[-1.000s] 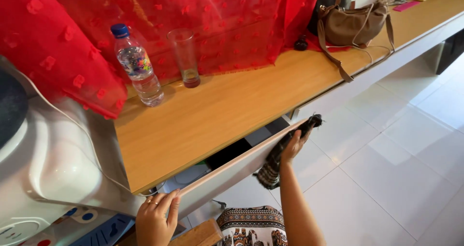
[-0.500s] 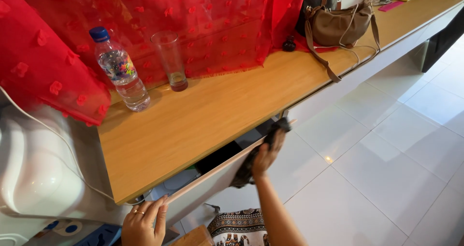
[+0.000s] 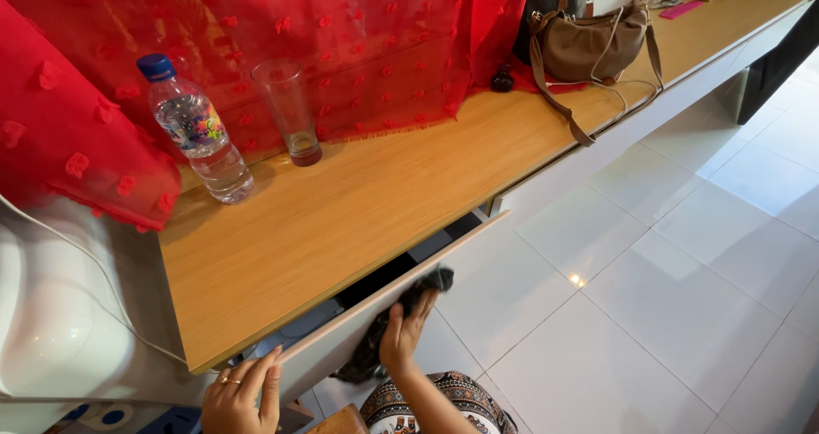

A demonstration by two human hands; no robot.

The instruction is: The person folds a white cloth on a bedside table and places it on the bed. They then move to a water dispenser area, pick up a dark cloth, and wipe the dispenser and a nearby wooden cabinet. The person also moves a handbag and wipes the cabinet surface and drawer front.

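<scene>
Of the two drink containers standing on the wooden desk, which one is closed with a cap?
The clear plastic water bottle with the blue cap, at the left. The tall clear drinking glass beside it is open at the top.
</scene>
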